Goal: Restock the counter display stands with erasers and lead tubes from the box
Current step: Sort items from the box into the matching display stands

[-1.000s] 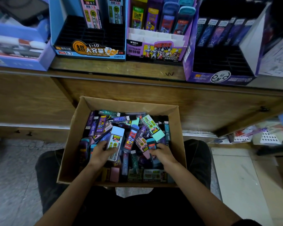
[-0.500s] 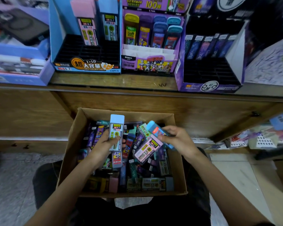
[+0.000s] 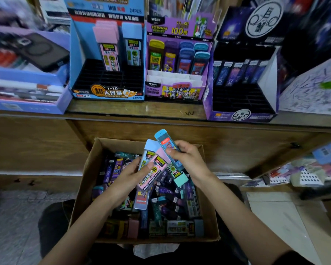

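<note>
Reference object: the cardboard box (image 3: 85, 184). It rests on the lap of the seated person and contains a loose heap of lead tubes and erasers (image 3: 180, 207).

Over the centre of the box, the left hand (image 3: 125, 178) grips two flat tubes as one stack, with the fingers curled beneath and the thumb pressed on top. The stack consists of a light-blue tube (image 3: 149, 148) and a pink tube (image 3: 155, 169) laid across it. Both tilt with their upper ends toward the far wall of the box.

Over the far right part of the box, the right hand (image 3: 188, 161) pinches a blue-capped tube (image 3: 165, 143) between thumb and fingers. The cap end points past the far wall, just beside the upper end of the pink tube.

A mint-ended piece (image 3: 180, 178) lies directly under the right hand. Whether that hand holds it cannot be determined.

Beyond the far wall of the box and higher up, a wooden counter (image 3: 122, 109) carries three stands:
- The blue stand (image 3: 107, 92) is beyond the left corner.
- The purple stand (image 3: 174, 90) is straight ahead.
- The dark stand (image 3: 241, 115) is beyond the right corner.

Each holds upright tubes in its rear rows.
</note>
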Action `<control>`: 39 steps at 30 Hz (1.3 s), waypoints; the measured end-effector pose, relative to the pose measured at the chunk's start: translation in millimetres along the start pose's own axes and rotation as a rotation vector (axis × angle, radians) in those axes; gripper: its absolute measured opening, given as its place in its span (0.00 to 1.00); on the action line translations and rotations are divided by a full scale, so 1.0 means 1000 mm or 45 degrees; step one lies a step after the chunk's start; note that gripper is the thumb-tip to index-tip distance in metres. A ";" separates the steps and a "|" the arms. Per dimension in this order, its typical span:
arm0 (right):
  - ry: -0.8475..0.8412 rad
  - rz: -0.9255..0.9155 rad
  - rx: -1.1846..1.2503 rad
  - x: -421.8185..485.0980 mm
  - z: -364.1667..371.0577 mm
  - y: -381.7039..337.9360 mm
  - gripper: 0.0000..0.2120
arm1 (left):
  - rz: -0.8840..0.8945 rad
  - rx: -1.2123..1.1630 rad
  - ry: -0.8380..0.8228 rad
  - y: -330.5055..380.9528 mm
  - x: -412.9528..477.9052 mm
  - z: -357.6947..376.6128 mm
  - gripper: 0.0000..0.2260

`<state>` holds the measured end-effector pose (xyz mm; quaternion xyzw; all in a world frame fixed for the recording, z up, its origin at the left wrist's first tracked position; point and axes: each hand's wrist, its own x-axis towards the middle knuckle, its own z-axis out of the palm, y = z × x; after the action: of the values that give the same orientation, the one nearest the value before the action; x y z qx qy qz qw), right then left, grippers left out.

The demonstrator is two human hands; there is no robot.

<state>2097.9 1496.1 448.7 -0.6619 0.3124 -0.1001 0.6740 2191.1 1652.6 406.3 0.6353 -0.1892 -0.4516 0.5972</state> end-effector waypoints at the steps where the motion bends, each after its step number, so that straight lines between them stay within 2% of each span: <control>1: 0.004 -0.010 0.001 0.000 0.001 -0.002 0.02 | 0.029 -0.004 0.029 0.002 -0.002 -0.001 0.20; 6: 0.044 -0.022 0.029 -0.002 0.002 -0.024 0.09 | 0.155 -0.016 0.171 0.025 -0.011 -0.013 0.15; 12: -0.070 0.021 0.145 -0.012 -0.015 -0.046 0.08 | 0.304 -0.067 0.243 0.056 -0.015 -0.021 0.17; 16: -0.126 -0.097 0.338 -0.010 -0.023 -0.073 0.06 | 0.370 -0.108 0.257 0.076 -0.013 -0.018 0.16; 20: 0.042 -0.322 0.077 -0.001 -0.035 -0.107 0.04 | 0.442 -0.107 0.282 0.097 -0.006 -0.015 0.13; 26: 0.268 -0.636 -0.086 0.029 -0.064 -0.168 0.15 | 0.490 -0.150 0.318 0.117 0.002 -0.017 0.13; 28: 0.315 -0.709 -0.166 0.040 -0.073 -0.183 0.15 | 0.495 -0.180 0.319 0.119 0.003 -0.016 0.13; 36: 0.516 -0.834 -0.754 0.077 -0.085 -0.188 0.10 | 0.494 -0.158 0.323 0.119 0.002 -0.014 0.13; 39: 0.588 -0.879 -1.080 0.083 -0.084 -0.180 0.14 | 0.485 -0.167 0.325 0.120 0.002 -0.014 0.14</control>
<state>2166.7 1361.7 602.7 -0.8978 0.2305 -0.3215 0.1937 2239.1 1633.0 515.6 0.5999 -0.1988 -0.2582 0.7307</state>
